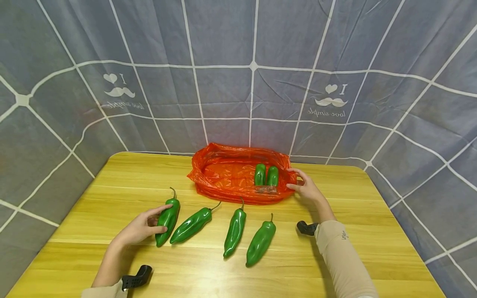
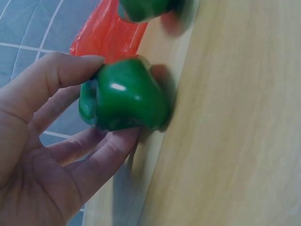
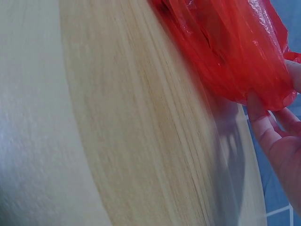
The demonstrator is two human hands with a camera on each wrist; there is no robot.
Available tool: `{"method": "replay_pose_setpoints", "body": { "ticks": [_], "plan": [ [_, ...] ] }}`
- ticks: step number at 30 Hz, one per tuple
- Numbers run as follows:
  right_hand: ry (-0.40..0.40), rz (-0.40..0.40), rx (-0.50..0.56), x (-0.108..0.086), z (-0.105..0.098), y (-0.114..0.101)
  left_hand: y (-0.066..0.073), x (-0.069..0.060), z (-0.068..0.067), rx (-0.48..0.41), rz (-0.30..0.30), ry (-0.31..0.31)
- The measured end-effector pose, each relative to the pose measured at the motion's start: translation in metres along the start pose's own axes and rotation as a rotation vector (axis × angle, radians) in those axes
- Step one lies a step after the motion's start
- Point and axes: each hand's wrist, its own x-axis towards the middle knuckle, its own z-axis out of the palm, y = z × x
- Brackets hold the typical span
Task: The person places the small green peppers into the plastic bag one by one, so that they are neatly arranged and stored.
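Observation:
My left hand (image 1: 139,227) grips the leftmost green pepper (image 1: 168,219) on the table, thumb on one side and fingers on the other; the left wrist view shows this pepper (image 2: 127,96) between thumb and fingers. My right hand (image 1: 307,190) holds the right end of a red plastic bag (image 1: 208,188), whose mouth faces up. Close by in the right wrist view, the fingers of my right hand (image 3: 282,146) pinch the bag's edge (image 3: 244,61). Two green peppers (image 1: 260,174) (image 1: 273,176) lie inside the bag at its right side.
Three more green peppers (image 1: 191,225) (image 1: 234,231) (image 1: 261,243) lie in a row on the wooden table (image 1: 201,273), in front of the bag. A grey curtain with white lines (image 1: 223,91) hangs behind the table and at both sides.

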Motion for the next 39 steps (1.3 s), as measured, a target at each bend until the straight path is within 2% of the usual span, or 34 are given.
{"method": "replay_pose_setpoints", "body": {
  "ticks": [6, 11, 15, 24, 30, 39],
  "plan": [
    [0.002, -0.002, -0.007, 0.000, 0.000, 0.001, -0.002, 0.001, 0.002, 0.032, -0.004, 0.061],
    [0.002, -0.010, -0.005, 0.001, -0.001, 0.001, 0.000, 0.003, 0.002, 0.014, -0.019, 0.134],
    [0.001, -0.025, -0.015, 0.001, -0.002, 0.002, 0.003, 0.005, 0.002, -0.013, -0.004, 0.178],
    [-0.003, -0.017, -0.001, 0.000, 0.000, 0.000, 0.016, 0.016, 0.000, 0.019, -0.016, 0.257],
    [-0.003, -0.003, 0.022, -0.001, 0.001, 0.000, 0.025, 0.031, 0.001, 0.015, -0.010, 0.270],
    [-0.001, -0.016, 0.033, -0.001, 0.003, 0.000, 0.043, 0.070, 0.011, -0.076, 0.044, 0.220]
  ]
}}
